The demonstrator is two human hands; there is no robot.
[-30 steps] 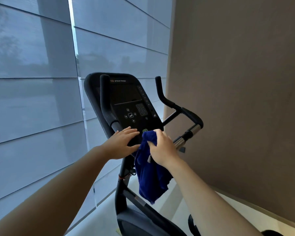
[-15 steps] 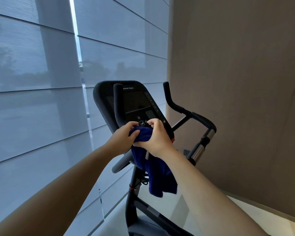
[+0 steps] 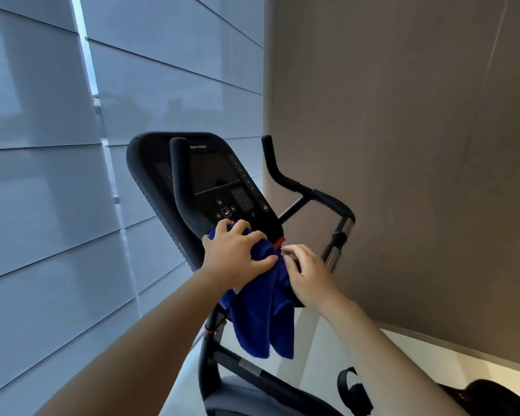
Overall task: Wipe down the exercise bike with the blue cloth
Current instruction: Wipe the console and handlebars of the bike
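Blue cloth [image 3: 261, 319] bunched under left hand [image 3: 234, 255], touching right hand [image 3: 308, 276].

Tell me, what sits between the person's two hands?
The blue cloth, bunched under the left hand and hanging down beside the right hand, in the head view.

Left hand [image 3: 236, 259], right hand [image 3: 311, 279] bare (forearms [image 3: 162, 322] too).
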